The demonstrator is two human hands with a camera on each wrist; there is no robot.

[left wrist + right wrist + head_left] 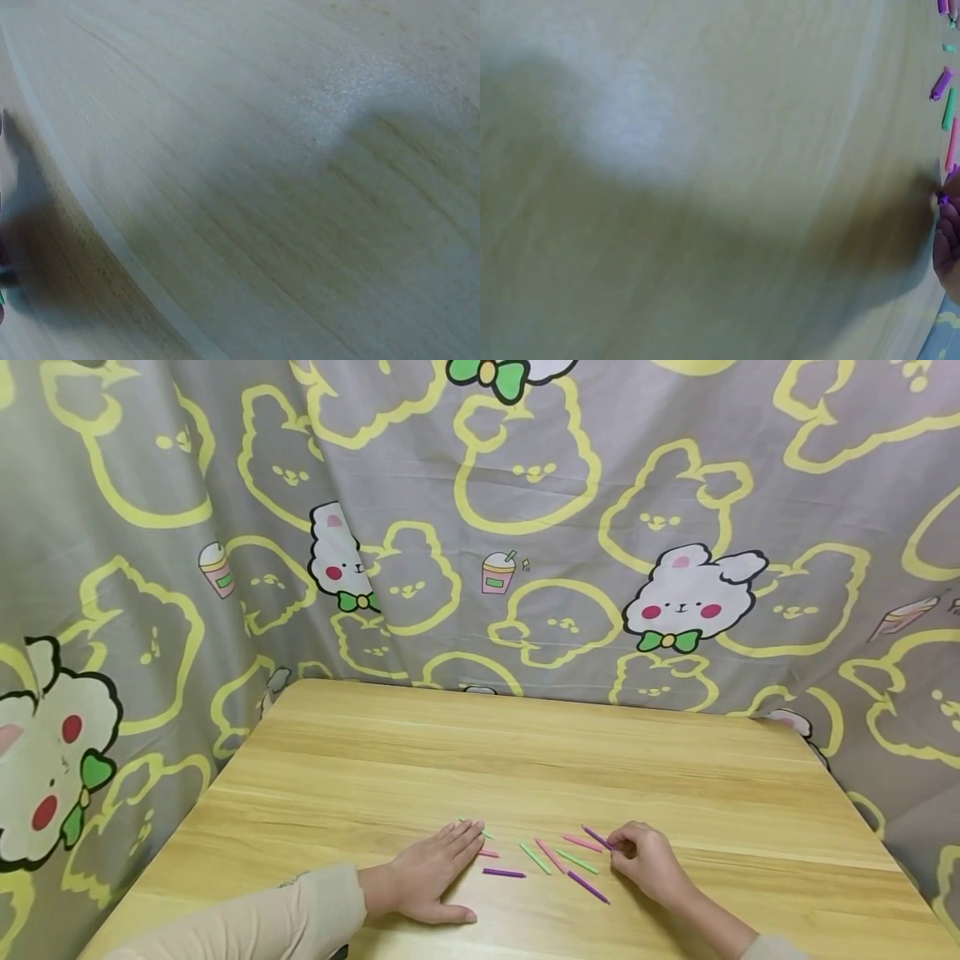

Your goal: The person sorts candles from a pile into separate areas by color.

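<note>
Purple stick [597,837] in the right hand [654,866], one end pinched between thumb and fingers, the rest slanting away to the left; just left of that hand lie a pink stick [582,842], a green stick [577,861] and, nearer the person, a second purple stick [588,887]; midway between the hands lie a second green stick [535,857] and a second pink stick [551,855]; the left hand [435,872] is spread palm down, fingers straight, grasping nothing that shows, and partly covers a third green stick [488,835] and a third pink stick [489,853]; a third purple stick [504,872] lies just right of it; the step in hand seems to be arranging sticks on the table [525,760], though whether the pinched one is being lifted or set down I cannot tell; either way, the next move probably calls for a light pinch that spares its neighbours
</note>
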